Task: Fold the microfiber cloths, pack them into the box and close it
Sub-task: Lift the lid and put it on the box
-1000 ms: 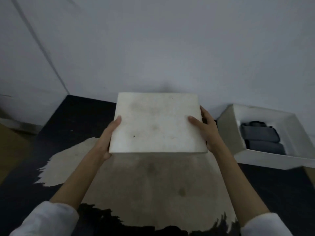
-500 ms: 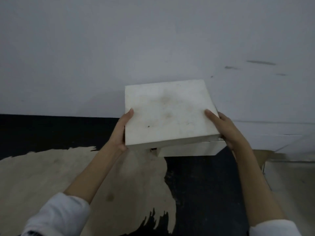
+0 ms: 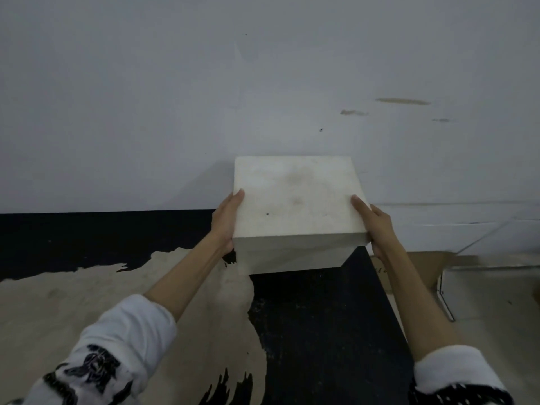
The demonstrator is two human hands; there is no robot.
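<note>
1. Left sleeve (image 3: 117,346): white, soft fabric, pushed up, leaving the forearm bare; black graphic print near the lower edge.
2. Right sleeve (image 3: 455,372): white, pushed up the same way; black print with small white dots at the bottom.
3. Left hand (image 3: 226,220), right hand (image 3: 377,226): bare.

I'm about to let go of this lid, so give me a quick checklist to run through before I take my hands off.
1. Lid lined up over the box: ok on the near side; its front edge runs level along the box front.
2. Lid fully pressed down: cannot tell; the far and right edges are hidden.
3. Left hand and right hand gripping opposite lid edges: ok.
4. Cloths all inside: cannot tell; the lid covers the contents.
5. Box resting on the floor: ok, as far as the near edge shows.
</note>
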